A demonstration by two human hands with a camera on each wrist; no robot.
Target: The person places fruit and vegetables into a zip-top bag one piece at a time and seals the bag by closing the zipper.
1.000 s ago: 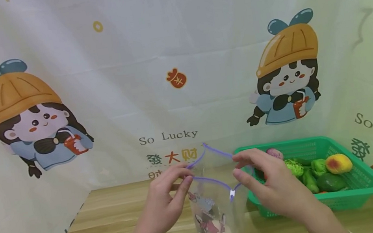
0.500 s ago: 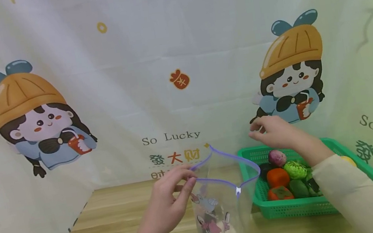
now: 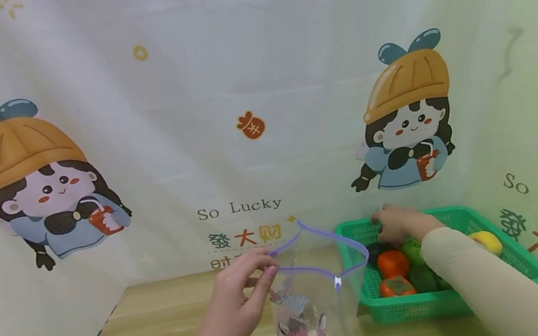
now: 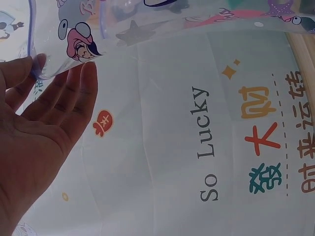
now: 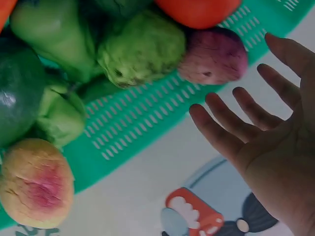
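A clear zip bag [image 3: 306, 306] with a purple rim, white slider and printed cartoon figures stands on the table, its mouth spread wide. Something pale sits inside it, low down. My left hand [image 3: 241, 301] pinches the left side of the rim; in the left wrist view its thumb and a finger hold the bag's edge. Over the back left of a green basket [image 3: 423, 307] is my right hand [image 3: 401, 224]. The right wrist view shows that hand's fingers [image 5: 224, 118] spread and holding nothing, close to a purple-pink round vegetable [image 5: 211, 56], which the hand hides in the head view.
Several fruits and vegetables fill the basket: an orange-red persimmon [image 3: 397, 286], another red-orange fruit [image 3: 392, 263], a bumpy green fruit [image 5: 142, 49], a green pepper [image 5: 54, 34] and a yellow-red peach [image 3: 488, 242]. A printed cloth [image 3: 317, 144] hangs behind the wooden table [image 3: 168, 331].
My right hand has let go of the bag's rim, risen to the right and come down over the basket. The left hand still holds the rim.
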